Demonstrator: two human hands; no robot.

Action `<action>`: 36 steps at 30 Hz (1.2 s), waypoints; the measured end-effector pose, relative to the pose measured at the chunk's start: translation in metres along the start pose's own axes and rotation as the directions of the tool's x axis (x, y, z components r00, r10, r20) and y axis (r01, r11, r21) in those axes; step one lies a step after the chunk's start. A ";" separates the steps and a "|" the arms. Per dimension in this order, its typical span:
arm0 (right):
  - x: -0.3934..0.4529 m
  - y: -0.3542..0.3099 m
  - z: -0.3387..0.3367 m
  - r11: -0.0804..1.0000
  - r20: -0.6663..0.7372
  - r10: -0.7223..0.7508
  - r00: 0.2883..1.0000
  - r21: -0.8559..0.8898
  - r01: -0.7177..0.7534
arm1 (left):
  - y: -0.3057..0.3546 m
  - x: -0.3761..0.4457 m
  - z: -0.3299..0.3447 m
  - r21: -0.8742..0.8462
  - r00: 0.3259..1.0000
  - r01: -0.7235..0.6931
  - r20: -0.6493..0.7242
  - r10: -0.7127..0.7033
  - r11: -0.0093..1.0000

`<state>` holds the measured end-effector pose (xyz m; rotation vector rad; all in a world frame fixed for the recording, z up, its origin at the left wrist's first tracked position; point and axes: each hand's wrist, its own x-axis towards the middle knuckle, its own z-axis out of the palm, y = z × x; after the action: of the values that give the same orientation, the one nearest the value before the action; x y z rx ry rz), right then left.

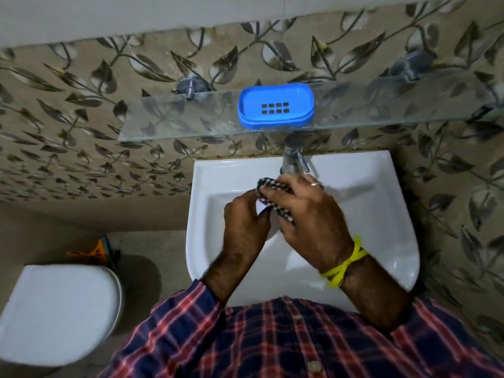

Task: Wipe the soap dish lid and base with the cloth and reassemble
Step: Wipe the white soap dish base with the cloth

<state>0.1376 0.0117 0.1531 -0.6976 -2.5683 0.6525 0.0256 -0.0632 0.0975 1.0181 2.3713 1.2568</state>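
Both hands grip the checked cloth (pixel 275 199) over the sink (pixel 381 214): left hand (pixel 245 216), right hand (pixel 308 214). The soap dish (pixel 275 106) sits directly above them in the frame, its long axis horizontal, on the glass shelf (pixel 169 124), nearer the right hand.

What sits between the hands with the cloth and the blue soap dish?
In the head view, the tap and the glass shelf's front edge lie between.

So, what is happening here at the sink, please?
A person stands at the white sink and holds a checked cloth in both hands, just below the tap. The left hand pinches one end, and the right hand is curled over the rest. The blue soap dish sits assembled on the glass shelf above, and nobody touches it.
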 end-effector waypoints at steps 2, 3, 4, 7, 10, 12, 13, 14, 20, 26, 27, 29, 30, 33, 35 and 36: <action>-0.002 -0.002 0.003 0.990 0.077 -0.094 0.993 -0.093 0.101 | -0.004 0.001 -0.008 0.072 0.999 -0.008 -0.052 0.011 0.997; -0.003 0.000 0.004 0.985 0.092 -0.122 0.988 -0.113 0.132 | -0.004 -0.001 -0.012 0.084 0.998 -0.019 -0.066 0.024 0.996; -0.005 0.003 0.006 0.978 0.100 -0.149 0.984 -0.129 0.161 | -0.004 -0.003 -0.015 0.079 0.997 -0.036 -0.070 0.042 0.996; -0.008 0.016 0.013 0.990 0.068 -0.106 0.992 -0.090 0.112 | 0.003 -0.009 -0.018 0.050 0.996 -0.062 -0.063 0.065 0.997; -0.005 0.029 0.019 0.993 -0.082 0.044 0.996 0.112 -0.034 | 0.005 -0.008 -0.024 0.010 0.994 -0.062 -0.091 0.063 0.998; -0.008 0.021 0.024 0.990 -0.185 0.026 0.982 0.141 0.001 | 0.005 -0.005 -0.027 0.038 0.992 -0.074 -0.098 0.077 0.997; -0.010 0.013 0.027 0.991 -0.220 -0.023 0.975 0.122 0.051 | 0.006 -0.003 -0.026 0.065 0.992 -0.082 -0.095 0.088 0.995; -0.012 0.006 0.029 0.990 -0.240 -0.079 0.967 0.093 0.104 | 0.008 -0.003 -0.026 0.082 0.991 -0.083 -0.095 0.091 0.993; -0.004 0.013 0.026 0.969 -0.241 0.084 0.967 0.248 -0.023 | 0.013 -0.011 -0.028 -0.033 0.993 -0.060 -0.105 0.056 0.998; -0.001 0.003 0.034 0.975 -0.367 0.049 0.929 0.218 0.035 | 0.015 -0.012 -0.022 -0.169 0.969 -0.064 -0.247 0.020 0.984; -0.002 0.005 0.036 0.965 -0.360 0.108 0.927 0.262 -0.010 | 0.016 -0.012 -0.023 -0.185 0.960 -0.093 -0.276 0.040 0.978; -0.007 0.009 0.038 0.933 -0.332 0.216 0.918 0.346 -0.095 | 0.017 -0.013 -0.022 -0.239 0.959 -0.134 -0.276 0.065 0.962; -0.008 0.009 0.040 0.928 -0.333 0.241 0.911 0.353 -0.117 | 0.017 -0.014 -0.022 -0.285 0.968 -0.116 -0.247 0.044 0.952; -0.008 0.012 0.032 0.976 -0.372 0.172 0.912 0.187 -0.108 | 0.013 -0.012 -0.023 -0.290 0.991 -0.037 -0.135 -0.002 0.956; -0.004 0.012 0.022 0.997 -0.365 0.071 0.929 0.046 -0.058 | 0.011 -0.008 -0.026 -0.106 0.998 -0.056 -0.033 0.053 0.993; -0.002 0.011 0.018 1.000 -0.368 0.017 0.930 -0.012 -0.022 | 0.013 -0.006 -0.027 -0.002 0.997 -0.073 0.005 0.073 0.997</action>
<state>0.1346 0.0136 0.1324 -0.7706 -2.2235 0.4559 0.0210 -0.0791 0.1232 1.1158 2.3483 1.2802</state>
